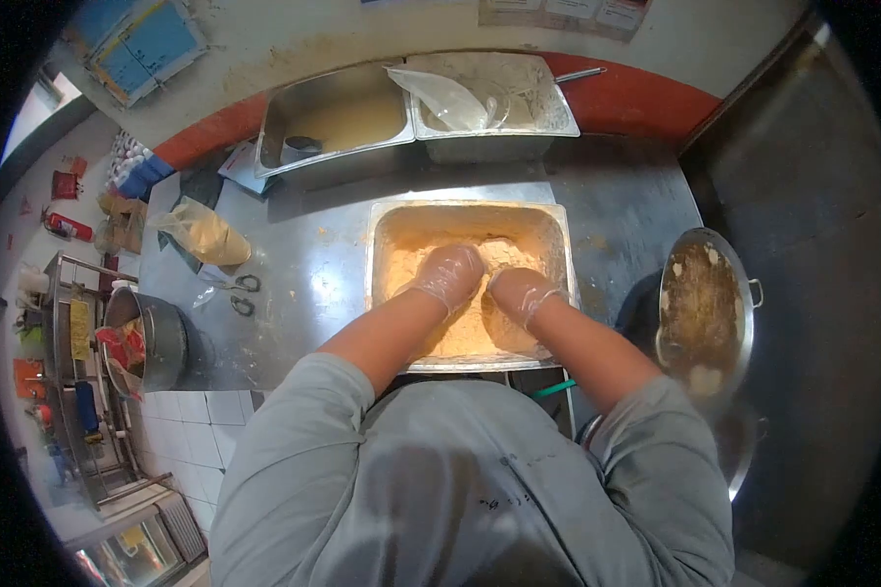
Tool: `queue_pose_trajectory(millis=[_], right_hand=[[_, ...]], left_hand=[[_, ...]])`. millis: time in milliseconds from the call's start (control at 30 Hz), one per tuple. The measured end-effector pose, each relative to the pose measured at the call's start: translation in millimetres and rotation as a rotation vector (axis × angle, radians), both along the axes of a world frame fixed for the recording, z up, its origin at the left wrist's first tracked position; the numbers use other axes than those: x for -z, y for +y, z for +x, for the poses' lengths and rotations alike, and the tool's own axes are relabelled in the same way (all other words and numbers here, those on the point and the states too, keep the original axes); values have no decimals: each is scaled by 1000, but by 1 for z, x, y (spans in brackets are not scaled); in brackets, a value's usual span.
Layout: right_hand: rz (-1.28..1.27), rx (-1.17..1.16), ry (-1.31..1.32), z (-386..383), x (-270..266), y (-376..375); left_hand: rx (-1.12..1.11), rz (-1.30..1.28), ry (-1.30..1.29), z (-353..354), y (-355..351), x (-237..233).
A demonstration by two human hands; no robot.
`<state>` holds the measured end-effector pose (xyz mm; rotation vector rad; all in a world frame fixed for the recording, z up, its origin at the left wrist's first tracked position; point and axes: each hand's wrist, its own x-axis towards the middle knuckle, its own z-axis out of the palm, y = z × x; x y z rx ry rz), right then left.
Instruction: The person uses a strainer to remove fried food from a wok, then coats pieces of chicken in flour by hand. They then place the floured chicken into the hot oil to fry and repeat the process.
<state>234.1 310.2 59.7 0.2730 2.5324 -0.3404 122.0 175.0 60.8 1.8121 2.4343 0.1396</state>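
A rectangular metal pan (566, 230) on the steel table holds pale orange, floury powder (460, 338), with lumps between the hands. My left hand (452, 272), in a clear plastic glove, is down in the powder near the pan's middle. Just to its right, my right hand (519, 293) wears a similar glove and reaches in from the right side. Both hands show rounded backs with the fingers turned down. The fingers are hidden, so whether they grip anything cannot be made out.
Behind the pan stand a metal tub of cloudy liquid (362, 122) and another tub (499, 147) with a plastic bag. Leftward lie a bag of tan powder (210, 235), scissors (235, 284) and a deep pot (166, 342). A large round pan (705, 303) leans at the right.
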Motion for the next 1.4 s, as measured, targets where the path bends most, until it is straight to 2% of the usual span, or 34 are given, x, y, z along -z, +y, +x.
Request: queue_pose_trajectory(millis=[100,200,300,333,367,400,433,500,533,567,667,767,800,867,900,933,967,1000,1067,1100,1133,1167,1200,1267,1300,1367,1400], right_hand=[[-86,145,52,-7,-43,-14],[-84,174,30,-21,-20,-5],[-202,223,146,-5,-13,-4],[-203,221,145,4,-2,-6],[-151,125,173,14,11,-9],[-104,29,197,19,10,-17],[4,90,93,17,8,-20],[-49,155,24,5,3,-21],[-101,220,-46,-1,1,-21],[-104,220,-50,-6,-2,-21],[-109,210,-20,-9,-17,-26],[-27,129,113,4,-15,-22],[9,134,83,17,-14,-25],[43,131,43,24,-8,-20],[-22,-52,-149,27,-2,-23],[-99,-234,-345,38,5,-31],[-107,-231,-348,38,9,-36],[-98,-317,-367,26,2,-43],[-88,-404,-381,13,-3,-55],[-141,-172,-279,11,0,-60],[-198,60,-184,9,-17,-72],[-268,131,-170,6,-37,-75],[-269,131,-170,6,-33,-74],[-334,308,41,4,-19,-67],[-335,305,42,4,-11,-58],[-540,296,425,2,0,-37],[-542,292,418,-4,-9,-34]], left_hand=[[-67,-138,-81,-2,9,3],[-135,-110,-187,-5,12,9],[-66,-61,-165,-9,-6,-10],[31,-34,-91,-8,-16,-4],[122,-9,-23,-6,-22,2],[114,-16,-35,-3,-25,5],[79,14,-58,0,-25,7],[48,47,-75,-1,-18,4],[-12,11,-164,-1,-15,0],[-74,-26,-254,0,-14,-2],[-148,33,-307,2,-16,7],[-181,-65,-289,12,-24,-33],[-184,-52,-278,18,-32,-44],[-198,-194,-307,37,-55,-54],[-189,-210,-312,38,-62,-54],[-70,-418,-324,44,-71,-52],[42,-608,-324,46,-74,-53],[39,-602,-315,44,-70,-53],[-157,-667,-453,42,-63,-49],[-157,-667,-447,42,-58,-48],[-261,-647,-494,46,-56,-46],[-366,-624,-538,48,-55,-44],[-367,-625,-537,47,-54,-49],[-331,-504,-590,40,-53,-60],[-334,-504,-589,37,-54,-65],[-336,-179,-448,28,-62,-72],[-342,-180,-454,23,-63,-76]])
